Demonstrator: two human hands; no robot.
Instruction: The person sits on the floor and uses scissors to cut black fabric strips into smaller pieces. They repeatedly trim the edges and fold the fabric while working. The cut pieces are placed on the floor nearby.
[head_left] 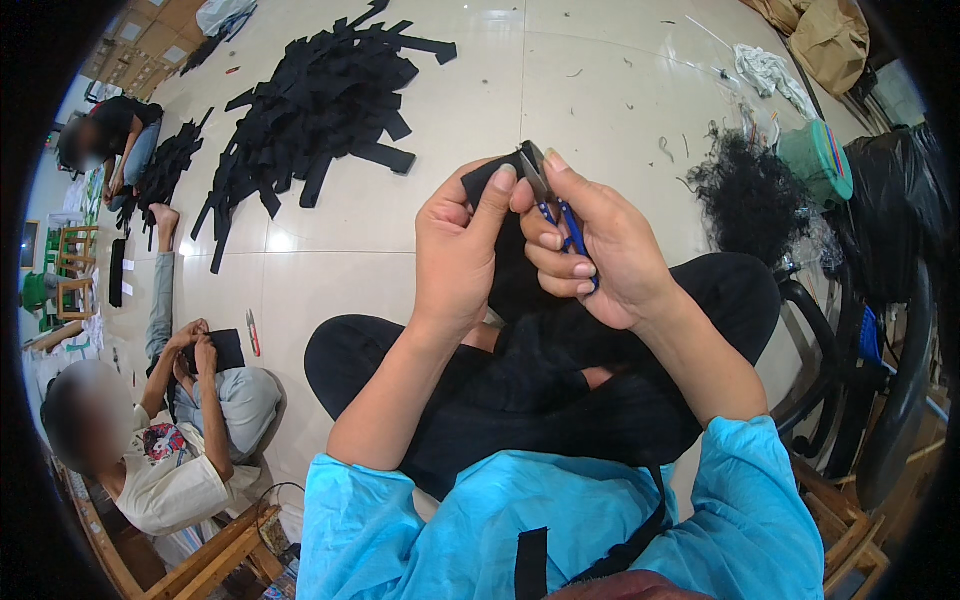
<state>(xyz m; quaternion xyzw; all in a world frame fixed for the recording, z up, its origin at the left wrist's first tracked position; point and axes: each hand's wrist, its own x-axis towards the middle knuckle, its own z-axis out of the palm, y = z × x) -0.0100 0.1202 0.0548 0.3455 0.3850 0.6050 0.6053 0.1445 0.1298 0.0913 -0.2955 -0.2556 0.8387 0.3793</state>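
My left hand (455,245) pinches a black fabric strip (484,182) between thumb and fingers, in front of me above my crossed legs. The strip's lower part hangs down against my black trousers, where its outline is hard to make out. In my right hand (620,245) is a pair of thread snips (570,228) with blue handles, the fingers wrapped round them. Their metal blades point up and meet the edge of the strip beside my left thumb. Both hands' fingertips nearly touch there.
A large heap of black strips (320,100) lies on the tiled floor ahead left. A tangle of black thread (745,195) sits right, by a green tub (815,160) and a black chair (885,220). Near left, a seated co-worker (180,440) handles black fabric beside red-handled snips (253,333).
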